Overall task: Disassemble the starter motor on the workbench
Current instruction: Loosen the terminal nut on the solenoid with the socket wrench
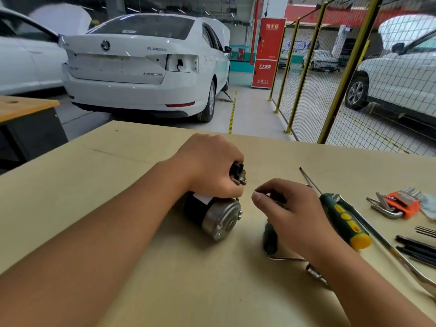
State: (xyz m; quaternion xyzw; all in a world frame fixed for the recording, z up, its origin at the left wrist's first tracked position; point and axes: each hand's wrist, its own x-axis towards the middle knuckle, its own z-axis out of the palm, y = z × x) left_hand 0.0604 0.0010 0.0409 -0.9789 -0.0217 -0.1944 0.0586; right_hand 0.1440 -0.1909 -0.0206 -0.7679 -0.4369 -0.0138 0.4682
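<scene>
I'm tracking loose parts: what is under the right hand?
Under the right hand, a dark, blurred part sits on the tan workbench, beside a bent silver rod. The fingers curl over something small; what it is stays covered.

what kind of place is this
Most likely a car repair or training workshop: a white car with its tail light removed is parked indoors, yellow mesh fencing divides the bays, and a screwdriver and hex keys lie on the workbench.

Two bare forearms, no sleeves, no gloves
</scene>
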